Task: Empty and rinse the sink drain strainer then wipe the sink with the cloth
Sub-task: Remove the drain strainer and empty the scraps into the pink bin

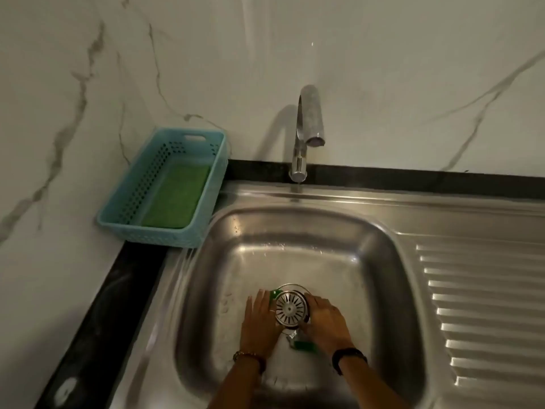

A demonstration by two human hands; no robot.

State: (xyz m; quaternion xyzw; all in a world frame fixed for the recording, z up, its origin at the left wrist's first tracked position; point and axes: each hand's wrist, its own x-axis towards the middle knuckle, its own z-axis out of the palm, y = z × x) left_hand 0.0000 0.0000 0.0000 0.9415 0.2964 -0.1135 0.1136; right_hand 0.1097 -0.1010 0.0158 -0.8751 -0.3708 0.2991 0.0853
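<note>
A round steel drain strainer (291, 308) with radial slots sits at the drain in the bottom of the steel sink (295, 231). My left hand (259, 321) lies flat against its left side and my right hand (326, 323) grips its right edge. Small green scraps (275, 294) lie at the strainer's upper left, and a green and silver wrapper scrap (300, 343) lies just below it between my hands. A green cloth (177, 199) lies in the blue basket (141, 231) at the sink's back left.
A steel faucet (306, 128) rises from the back rim, no water running. A ribbed drainboard (483, 305) extends to the right of the basin. A black counter edge (97, 335) runs along the left, and a marble wall stands behind.
</note>
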